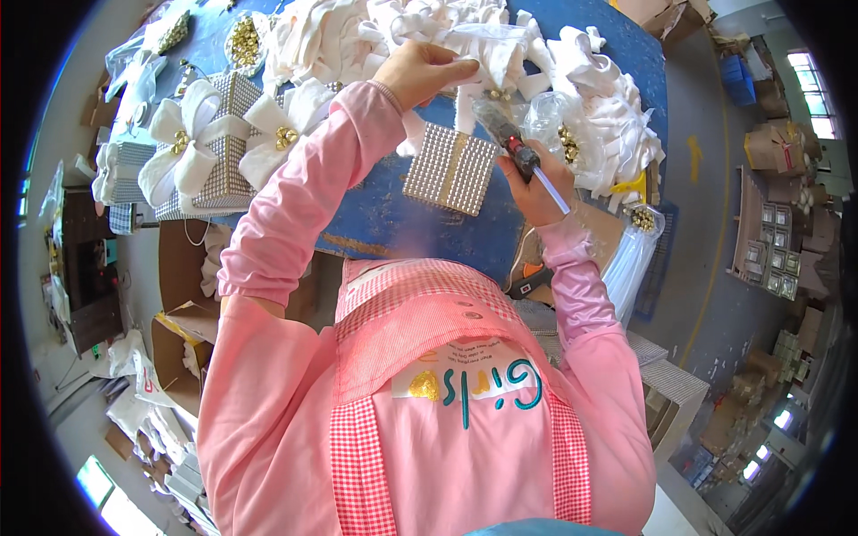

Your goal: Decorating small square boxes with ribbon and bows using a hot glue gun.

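Note:
My right hand (541, 186) grips a hot glue gun (511, 138), dark and grimy toward its nozzle. A pale glue stick (551, 191) sticks out of its back. My left hand (420, 76) is closed in a pinch at the edge of a white fabric piece (465, 109), partly hidden by the fingers. Small gold bells (497, 95) show by the nozzle tip. Just below both hands, on the blue table, sits a square box (440, 168) covered in silver studs, with a gold band across its top.
Left of my arm stand studded boxes (231, 94) with white fabric flowers (185, 143) centred on gold bells. White fabric strips (313, 40) heap along the far side of the blue table (375, 210). Bagged gold bells (243, 43) lie far left; another clear bag (567, 138) is beside my right hand.

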A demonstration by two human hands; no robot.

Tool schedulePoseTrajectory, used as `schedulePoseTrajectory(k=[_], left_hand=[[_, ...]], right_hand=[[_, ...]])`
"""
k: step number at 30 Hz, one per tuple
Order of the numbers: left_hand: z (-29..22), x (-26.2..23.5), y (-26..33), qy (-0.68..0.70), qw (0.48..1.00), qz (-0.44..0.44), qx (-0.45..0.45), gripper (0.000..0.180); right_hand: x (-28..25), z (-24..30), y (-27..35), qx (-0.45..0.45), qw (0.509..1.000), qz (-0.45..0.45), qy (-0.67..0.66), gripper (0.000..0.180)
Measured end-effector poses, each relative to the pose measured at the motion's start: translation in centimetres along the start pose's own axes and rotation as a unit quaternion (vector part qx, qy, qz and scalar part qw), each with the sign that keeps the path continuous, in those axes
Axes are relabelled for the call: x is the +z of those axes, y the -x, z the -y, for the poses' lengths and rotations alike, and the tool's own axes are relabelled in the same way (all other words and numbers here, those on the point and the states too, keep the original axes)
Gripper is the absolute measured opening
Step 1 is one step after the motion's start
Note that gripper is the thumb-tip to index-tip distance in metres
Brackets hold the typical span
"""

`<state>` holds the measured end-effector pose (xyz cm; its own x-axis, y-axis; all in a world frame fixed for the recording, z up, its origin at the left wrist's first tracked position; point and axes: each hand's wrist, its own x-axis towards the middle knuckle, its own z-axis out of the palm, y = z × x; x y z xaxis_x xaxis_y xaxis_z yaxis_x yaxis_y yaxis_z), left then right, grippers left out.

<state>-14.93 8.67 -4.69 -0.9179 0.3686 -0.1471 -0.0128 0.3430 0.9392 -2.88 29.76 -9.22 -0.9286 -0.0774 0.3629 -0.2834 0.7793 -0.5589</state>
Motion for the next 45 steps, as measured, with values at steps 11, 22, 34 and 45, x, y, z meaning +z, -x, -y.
schedulePoseTrajectory(k=[11, 22, 34, 45], left_hand=[[0.0, 0.1, -0.1, -0.004, 1.0, 0.007, -0.003, 0.041], [-0.2, 0.2, 0.1, 0.003, 1.0, 0.004, 0.006, 0.044], [0.4, 0.0, 2.3, 0.01, 1.0, 0.022, -0.008, 0.042], [8.2, 5.1, 14.2, 0.128, 0.958, 0.133, -0.22, 0.027]], right_hand=[[3.4, -4.0, 0.9, 0.016, 0.998, 0.034, 0.058, 0.028], [6.3, -6.6, 2.0, 0.037, 0.996, 0.066, 0.053, 0.029], [6.7, -7.6, 3.9, 0.181, 0.975, 0.125, -0.007, 0.031], [9.7, -5.7, 8.9, 0.431, 0.832, -0.024, -0.348, 0.033]])
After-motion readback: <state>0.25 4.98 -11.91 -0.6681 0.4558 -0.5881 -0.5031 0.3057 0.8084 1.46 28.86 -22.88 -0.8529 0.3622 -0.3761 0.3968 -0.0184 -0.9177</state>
